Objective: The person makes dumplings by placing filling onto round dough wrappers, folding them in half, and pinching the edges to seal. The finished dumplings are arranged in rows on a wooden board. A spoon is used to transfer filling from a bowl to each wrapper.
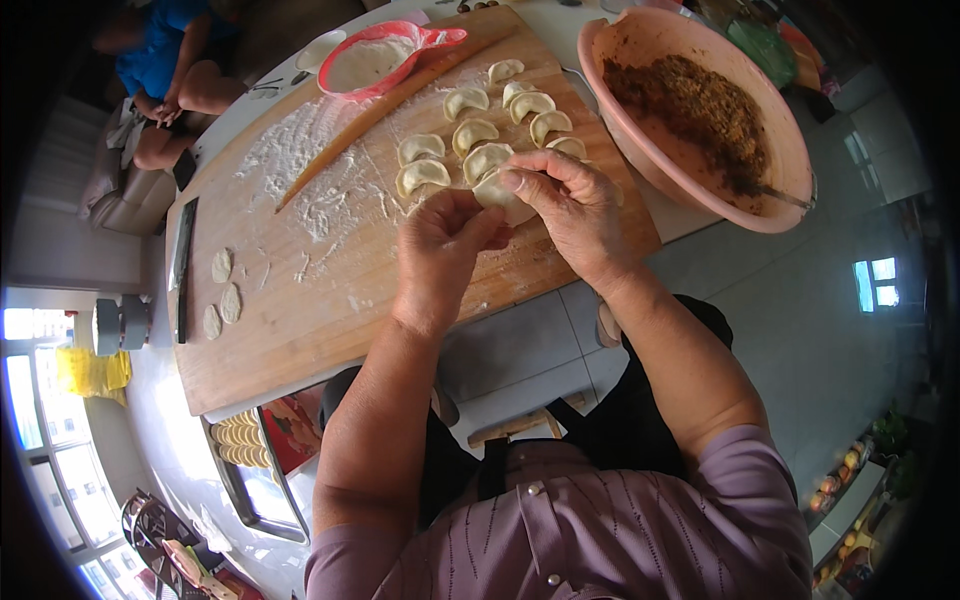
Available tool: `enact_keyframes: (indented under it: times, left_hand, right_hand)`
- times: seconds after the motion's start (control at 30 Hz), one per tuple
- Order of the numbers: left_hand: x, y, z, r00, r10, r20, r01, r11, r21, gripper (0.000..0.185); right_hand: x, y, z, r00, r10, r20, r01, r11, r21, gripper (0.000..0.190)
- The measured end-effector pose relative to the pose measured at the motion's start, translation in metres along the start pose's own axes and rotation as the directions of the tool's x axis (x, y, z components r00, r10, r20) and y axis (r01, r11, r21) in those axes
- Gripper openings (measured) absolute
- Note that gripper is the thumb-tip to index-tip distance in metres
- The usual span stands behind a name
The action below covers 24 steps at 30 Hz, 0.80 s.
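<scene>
Between my two hands, above the wooden board [315, 315], is a pale round dumpling wrapper [504, 201]. My left hand [442, 244] pinches its lower left edge, while the thumb and fingers of my right hand [574, 199] grip its upper right side. My fingers cover part of the wrapper, and I cannot tell whether filling is inside. Just beyond my hands, several folded crescent dumplings [474, 136] lie on the board; my right hand hides some of them.
Right of the board stands a pink basin [626, 135] of brown filling [712, 112] with a utensil handle [784, 196]. A rolling pin [345, 146] lies beside a red flour bowl [409, 66]. At left are a knife [182, 255], flattened dough pieces [231, 302], a dumpling tray [259, 517] below, and a seated person [169, 45].
</scene>
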State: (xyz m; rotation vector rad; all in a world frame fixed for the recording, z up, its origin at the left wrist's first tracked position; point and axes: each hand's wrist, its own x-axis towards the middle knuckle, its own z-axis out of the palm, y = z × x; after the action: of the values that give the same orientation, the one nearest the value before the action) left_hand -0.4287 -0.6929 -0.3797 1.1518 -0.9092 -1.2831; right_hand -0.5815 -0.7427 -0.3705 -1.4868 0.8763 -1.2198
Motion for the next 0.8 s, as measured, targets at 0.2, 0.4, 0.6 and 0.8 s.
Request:
enact_keyframes:
  times: [0.2,0.4,0.6,0.8]
  left_hand:
    - [0.000,0.003,0.000,1.000,0.011,-0.027,-0.011,1.000,-0.004,0.017]
    - [-0.003,0.002,0.007,1.000,0.002,0.007,-0.002,0.999,-0.033,0.019]
    - [0.000,0.003,-0.003,1.000,-0.019,-0.005,0.019,1.000,-0.014,0.021]
    - [-0.001,0.008,0.003,0.983,-0.080,0.164,0.121,0.960,-0.254,0.027]
  right_hand:
    - [0.004,0.002,-0.012,0.992,0.103,0.079,-0.104,0.995,0.010,0.023]
    - [0.003,0.005,-0.011,0.993,0.104,0.060,-0.108,0.992,0.066,0.021]
    - [0.002,-0.001,-0.012,0.994,0.103,0.042,-0.107,0.989,0.099,0.019]
    - [-0.002,-0.005,-0.012,0.997,-0.002,0.080,0.000,1.000,0.022,0.016]
